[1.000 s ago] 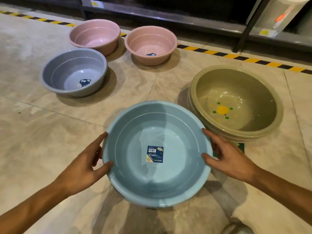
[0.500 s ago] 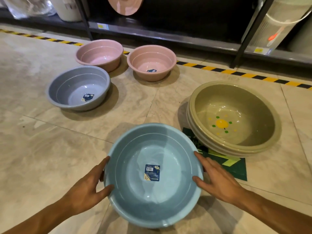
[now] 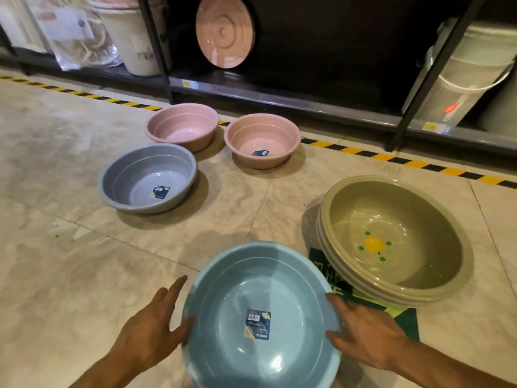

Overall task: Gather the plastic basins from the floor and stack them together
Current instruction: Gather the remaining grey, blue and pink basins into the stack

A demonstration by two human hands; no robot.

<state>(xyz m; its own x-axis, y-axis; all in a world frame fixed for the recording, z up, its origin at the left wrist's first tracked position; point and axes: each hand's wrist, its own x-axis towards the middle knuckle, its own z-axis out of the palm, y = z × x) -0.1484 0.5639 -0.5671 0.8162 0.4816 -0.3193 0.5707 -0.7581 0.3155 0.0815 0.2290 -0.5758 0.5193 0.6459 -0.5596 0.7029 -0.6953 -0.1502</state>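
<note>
I hold a light blue basin (image 3: 223,275) by its rim, above the floor and close to me. My left hand (image 3: 151,329) grips its left edge, my right hand (image 3: 363,334) its right edge. A label sticks to its bottom. On the floor ahead lie a grey-blue basin (image 3: 131,177), a pink basin (image 3: 179,121) behind it, and a second pink basin (image 3: 246,135) to the right. A stack of olive basins (image 3: 436,219) with a yellow flower print sits at the right.
A green floor sticker (image 3: 402,317) lies under the olive stack. Black-and-yellow tape (image 3: 391,156) runs along dark shelving (image 3: 307,105) at the back, which holds a pink basin on edge (image 3: 223,32) and white buckets (image 3: 472,71).
The light blue basin has come up and nearer to me in both hands. My view has tilted up, showing more of the shelves. The other basins have not moved.
</note>
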